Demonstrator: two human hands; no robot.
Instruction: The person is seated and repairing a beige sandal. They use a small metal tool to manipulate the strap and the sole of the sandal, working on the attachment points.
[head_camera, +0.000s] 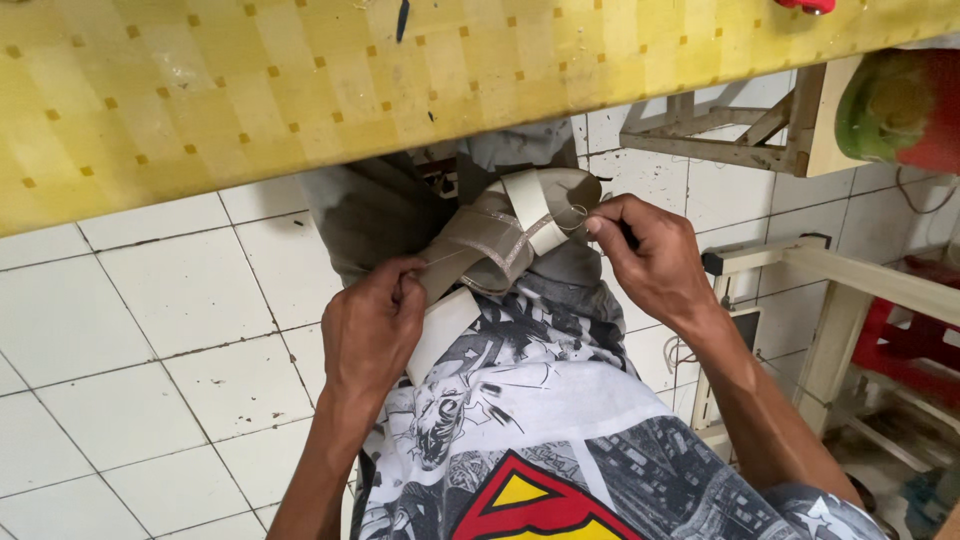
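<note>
Fingers (597, 222) over white-tiled floor (150, 340)

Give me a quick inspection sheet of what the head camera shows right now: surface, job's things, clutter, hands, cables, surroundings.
Surface: yellow checked tabletop across the top, stained; white tiled floor below.
Job's things: beige strap piece with a white band crossing it, held over the lap; a white strip runs down under the left hand.
Clutter: a dark blue thin object and a red object on the tabletop.
Hands: left hand has a closed grip on the strap's lower end; right hand pinches its upper end.
Cables: thin wire by the right wrist.
Surroundings: white frame, wooden frame, red stool, green-and-red object.
</note>
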